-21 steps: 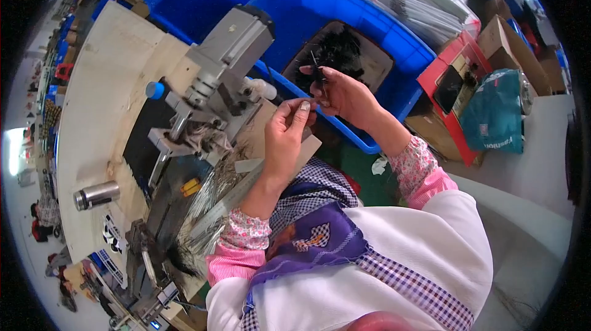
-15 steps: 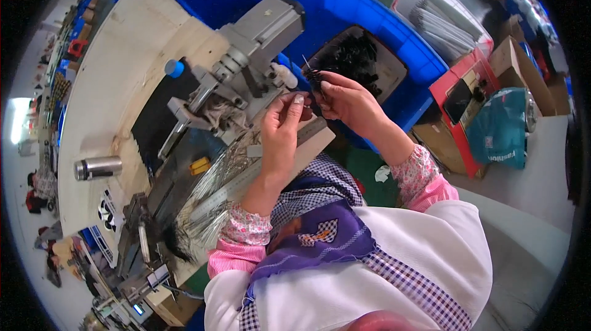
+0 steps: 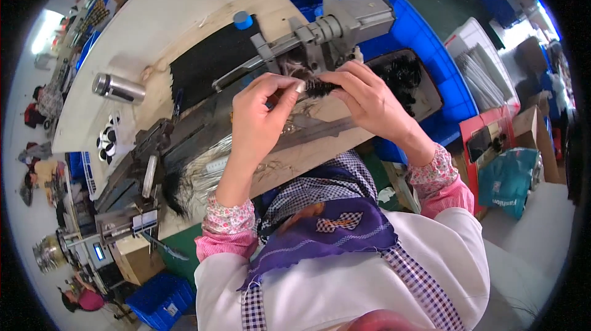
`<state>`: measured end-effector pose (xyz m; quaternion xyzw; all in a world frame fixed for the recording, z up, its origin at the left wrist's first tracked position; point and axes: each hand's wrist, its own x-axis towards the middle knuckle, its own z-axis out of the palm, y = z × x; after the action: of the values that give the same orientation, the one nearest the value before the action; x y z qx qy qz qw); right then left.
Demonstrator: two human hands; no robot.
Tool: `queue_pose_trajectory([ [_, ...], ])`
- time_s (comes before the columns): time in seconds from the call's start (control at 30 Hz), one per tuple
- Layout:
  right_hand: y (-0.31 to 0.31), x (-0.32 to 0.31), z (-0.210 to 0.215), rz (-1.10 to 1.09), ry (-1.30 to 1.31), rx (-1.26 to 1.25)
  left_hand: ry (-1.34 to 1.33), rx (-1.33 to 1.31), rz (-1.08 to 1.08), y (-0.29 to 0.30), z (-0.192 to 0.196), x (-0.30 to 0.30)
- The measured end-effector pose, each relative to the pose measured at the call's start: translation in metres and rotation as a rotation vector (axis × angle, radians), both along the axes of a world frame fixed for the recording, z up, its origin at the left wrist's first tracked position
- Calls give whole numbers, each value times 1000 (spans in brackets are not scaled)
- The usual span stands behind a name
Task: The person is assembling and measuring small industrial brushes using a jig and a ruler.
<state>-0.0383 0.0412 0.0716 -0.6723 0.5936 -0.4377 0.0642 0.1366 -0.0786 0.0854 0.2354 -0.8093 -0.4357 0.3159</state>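
A small dark brush [image 3: 318, 89], bristly all round, lies between my hands in front of the grey metal machine [image 3: 320, 38]. My right hand [image 3: 373, 98] grips it, thumb and fingers closed at its right end. My left hand [image 3: 260, 112] is pinched shut near the brush's other end; whatever is between its fingertips is too small to make out. Thin metal wires [image 3: 215, 168] are spread on the bench below my left hand, and a dark tuft of bristles [image 3: 176, 192] sits at their lower end.
A blue tub [image 3: 452, 88] on the right contains a tray of black brushes [image 3: 400, 75]. On the bench are a steel flask [image 3: 120, 88], a blue cap [image 3: 242, 20] and a black mat [image 3: 206, 60]. Further right stand a white bin [image 3: 483, 72] and a teal bag [image 3: 508, 180].
The view has shifted, so the bench and machine sit further right. My hands have moved in front of the machine, and the brush, upright before, now lies more level between them.
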Motion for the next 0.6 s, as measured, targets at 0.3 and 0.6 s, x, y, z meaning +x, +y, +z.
queue_pose_trajectory([
  [0.3,-31,6,29,116,624,-194,38,515,-41,-11,-23,32],
  [0.6,-61,11,30,184,657,-253,261,887,-153,-14,-49,49],
])
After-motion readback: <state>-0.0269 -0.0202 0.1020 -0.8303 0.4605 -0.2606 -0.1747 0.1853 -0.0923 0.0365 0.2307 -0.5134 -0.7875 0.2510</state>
